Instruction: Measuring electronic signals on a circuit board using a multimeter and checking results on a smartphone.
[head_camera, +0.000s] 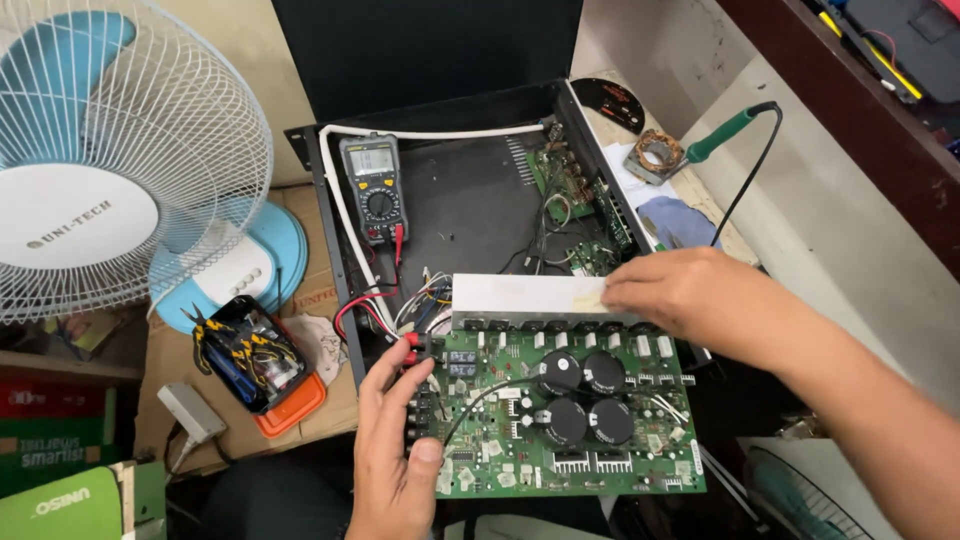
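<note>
A circuit board (560, 410) lies at the lower centre of the frame, partly over the front edge of an open metal case (450, 190) that fills the upper centre. On the board's middle stand four capacitors (585, 395); along its far edge sits a heat sink (530, 298). The right hand (670, 290) rests on the heat sink's right end, the left hand (395, 450) on the board's left edge. Inside the case, at its left, lies a multimeter (374, 188). A fan (110, 160) stands at the upper left, a tool box (250, 362) below it. A soldering iron (730, 130) lies at the upper right.
</note>
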